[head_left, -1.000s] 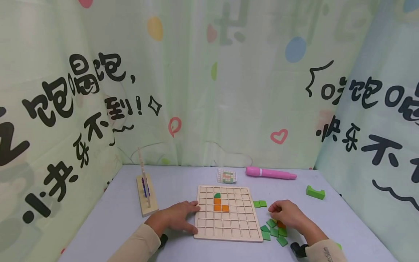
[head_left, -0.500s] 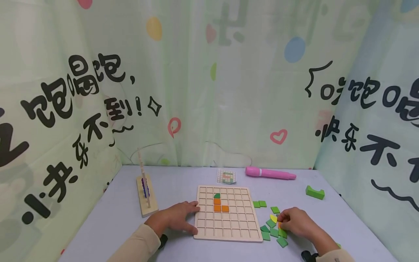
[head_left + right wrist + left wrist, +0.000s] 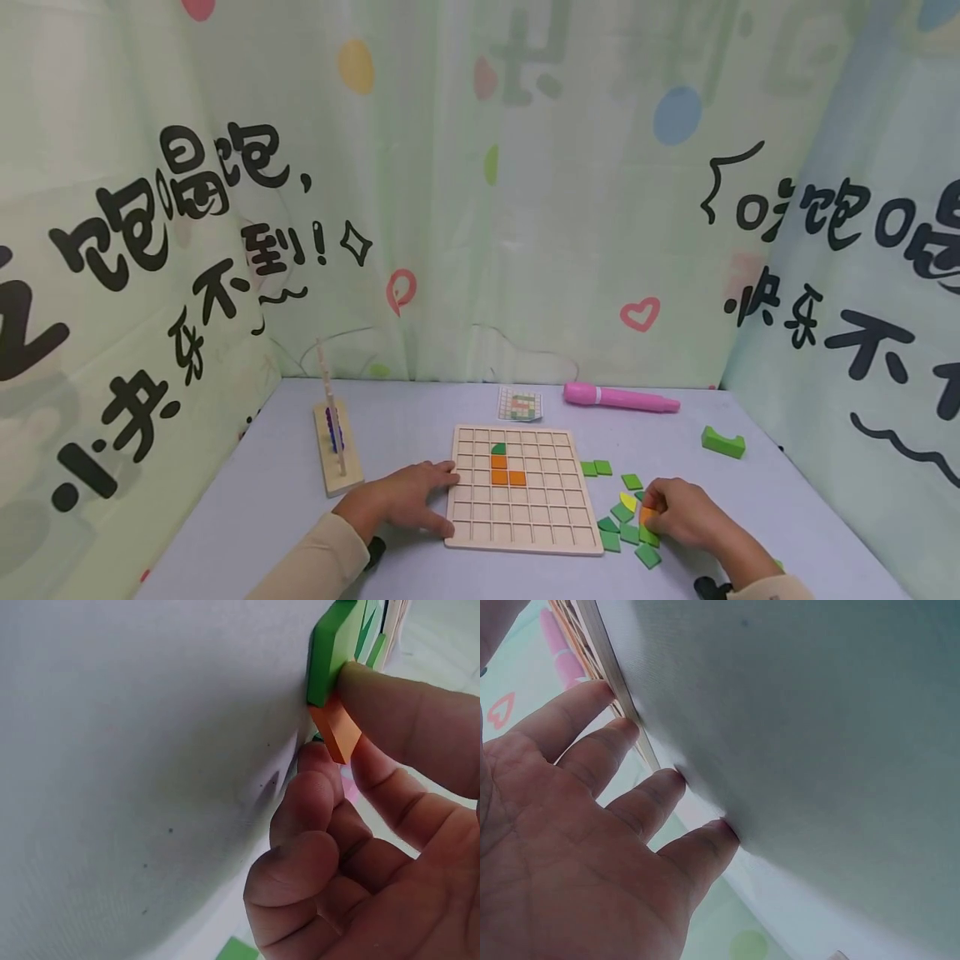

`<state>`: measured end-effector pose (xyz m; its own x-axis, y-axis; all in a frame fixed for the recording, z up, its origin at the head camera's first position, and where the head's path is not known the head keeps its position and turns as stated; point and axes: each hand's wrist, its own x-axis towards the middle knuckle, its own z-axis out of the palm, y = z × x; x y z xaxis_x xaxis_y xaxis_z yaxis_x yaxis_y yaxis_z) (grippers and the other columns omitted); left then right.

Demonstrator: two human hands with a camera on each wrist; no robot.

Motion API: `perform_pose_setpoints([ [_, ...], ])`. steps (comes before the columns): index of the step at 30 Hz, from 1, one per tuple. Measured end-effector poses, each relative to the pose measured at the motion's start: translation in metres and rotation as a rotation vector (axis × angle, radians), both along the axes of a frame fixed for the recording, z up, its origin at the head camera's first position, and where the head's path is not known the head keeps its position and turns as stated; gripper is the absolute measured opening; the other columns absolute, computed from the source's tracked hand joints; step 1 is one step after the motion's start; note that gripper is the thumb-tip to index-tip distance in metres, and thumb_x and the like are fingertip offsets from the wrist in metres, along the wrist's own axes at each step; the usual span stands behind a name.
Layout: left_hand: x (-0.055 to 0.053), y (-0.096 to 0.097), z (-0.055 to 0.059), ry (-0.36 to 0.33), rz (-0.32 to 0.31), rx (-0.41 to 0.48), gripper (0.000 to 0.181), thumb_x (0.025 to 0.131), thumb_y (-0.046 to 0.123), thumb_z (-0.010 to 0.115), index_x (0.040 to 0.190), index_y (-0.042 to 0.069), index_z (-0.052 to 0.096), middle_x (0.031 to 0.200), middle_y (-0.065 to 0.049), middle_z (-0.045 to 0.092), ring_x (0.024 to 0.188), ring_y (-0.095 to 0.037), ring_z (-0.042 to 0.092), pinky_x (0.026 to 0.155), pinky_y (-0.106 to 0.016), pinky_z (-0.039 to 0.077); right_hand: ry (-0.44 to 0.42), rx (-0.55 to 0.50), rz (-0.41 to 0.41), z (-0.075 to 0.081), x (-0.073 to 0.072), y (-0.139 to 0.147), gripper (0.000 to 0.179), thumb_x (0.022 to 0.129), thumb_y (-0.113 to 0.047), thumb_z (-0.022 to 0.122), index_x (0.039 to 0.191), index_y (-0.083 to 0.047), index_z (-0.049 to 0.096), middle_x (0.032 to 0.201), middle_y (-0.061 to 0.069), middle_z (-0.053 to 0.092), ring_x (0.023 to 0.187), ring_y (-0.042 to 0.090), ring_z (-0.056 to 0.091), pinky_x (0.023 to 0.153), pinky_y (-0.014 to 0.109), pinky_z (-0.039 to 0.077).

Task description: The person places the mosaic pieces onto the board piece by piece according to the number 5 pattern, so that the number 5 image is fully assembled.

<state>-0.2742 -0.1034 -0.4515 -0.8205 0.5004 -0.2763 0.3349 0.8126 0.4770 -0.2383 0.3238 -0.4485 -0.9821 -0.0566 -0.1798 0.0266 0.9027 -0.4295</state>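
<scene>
A wooden grid board (image 3: 547, 508) lies in the middle of the table, with several orange tiles (image 3: 499, 477) and one green rounded piece (image 3: 498, 448) in its cells. My left hand (image 3: 408, 497) rests at the board's left edge, fingers spread; the left wrist view shows fingertips against the rim. To the right of the board, my right hand (image 3: 684, 515) pinches an orange tile (image 3: 341, 735) between thumb and index finger, the other fingers curled. A light green tile (image 3: 330, 656) overlaps that orange tile in the right wrist view. Around it lie several green tiles (image 3: 628, 532) and a yellow piece (image 3: 627, 502).
Behind the board lies a small pattern card (image 3: 520, 406), beside a pink pen-shaped thing (image 3: 621, 397). A green arched block (image 3: 723, 442) sits at the right. At the left stands a wooden base with an upright (image 3: 343, 446). Printed curtains (image 3: 480, 208) enclose the table.
My right hand has moved right and nearer, over the tile pile, and pinches an orange tile. A yellow piece and a green tile have come into sight. The left hand stays on the board's edge.
</scene>
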Motion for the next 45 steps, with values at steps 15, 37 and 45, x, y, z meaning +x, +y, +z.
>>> perform_pose_setpoints([
  [15, 0.0, -0.001, -0.001, 0.009, -0.012, 0.0, 0.08, 0.084, 0.044, 0.086, 0.153, 0.02, 0.053, 0.167, 0.001, 0.038, 0.155, -0.036, 0.032, 0.125, -0.055, 0.031, -0.015, -0.1, -0.052, 0.001, 0.002, -0.004, 0.012, 0.087, -0.002, 0.073, 0.094, -0.007, 0.065, 0.085, 0.003, 0.059, 0.081, 0.019, 0.053, 0.071, 0.033, 0.046],
  [37, -0.002, -0.001, -0.003, 0.011, -0.016, 0.0, 0.08, 0.084, 0.045, 0.086, 0.153, 0.021, 0.053, 0.168, 0.003, 0.038, 0.156, -0.034, 0.032, 0.125, -0.054, 0.03, -0.071, -0.409, -0.024, 0.007, -0.022, -0.047, 0.011, 0.093, -0.006, 0.071, 0.103, -0.003, 0.068, 0.088, 0.006, 0.062, 0.08, 0.02, 0.053, 0.064, 0.03, 0.043],
  [45, -0.003, -0.001, -0.004, 0.01, -0.022, -0.007, 0.08, 0.084, 0.046, 0.085, 0.153, 0.021, 0.053, 0.168, 0.003, 0.038, 0.156, -0.033, 0.032, 0.125, -0.053, 0.03, -0.058, -0.451, 0.058, 0.01, -0.034, -0.079, 0.009, 0.092, -0.004, 0.071, 0.1, -0.002, 0.068, 0.087, 0.006, 0.061, 0.078, 0.021, 0.053, 0.062, 0.029, 0.042],
])
